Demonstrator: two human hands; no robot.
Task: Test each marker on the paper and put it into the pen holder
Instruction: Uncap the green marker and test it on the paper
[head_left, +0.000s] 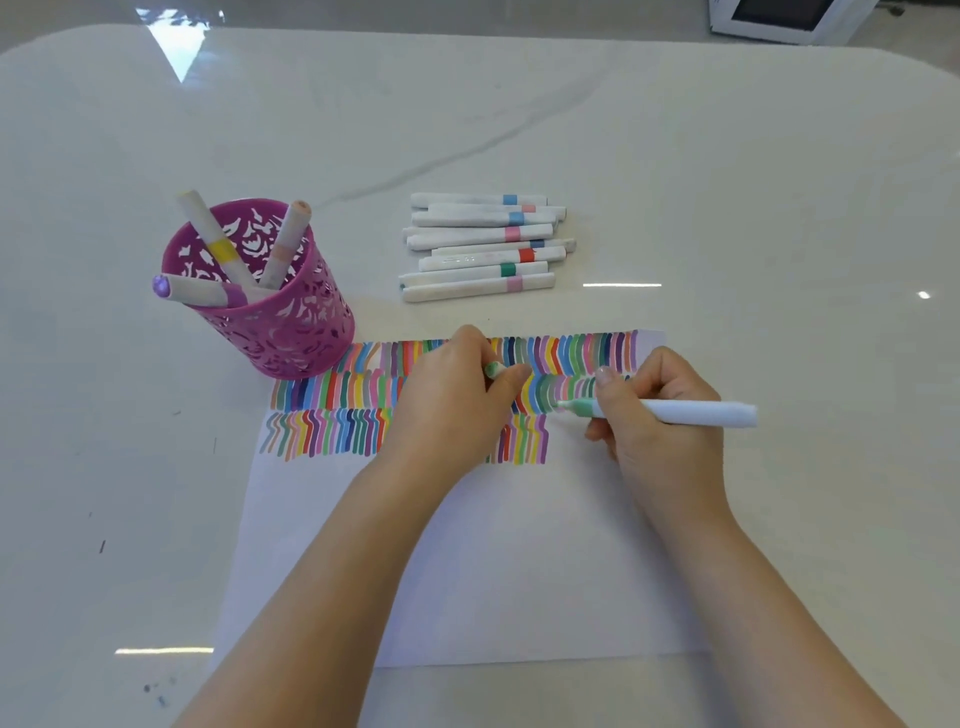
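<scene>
right hand (662, 415) gripping green marker (696, 413), left hand (452, 402) pinching mostly hidden cap (493, 370)

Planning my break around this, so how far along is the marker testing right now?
Judging by the holder, early on. Done: three markers sit in the pen holder. In hand: the right hand holds an uncapped green marker, tip at the paper, while the left hand pinches its cap. Left: recapping and storing this one, then the pile of markers beyond the paper, roughly nine or ten.
</scene>
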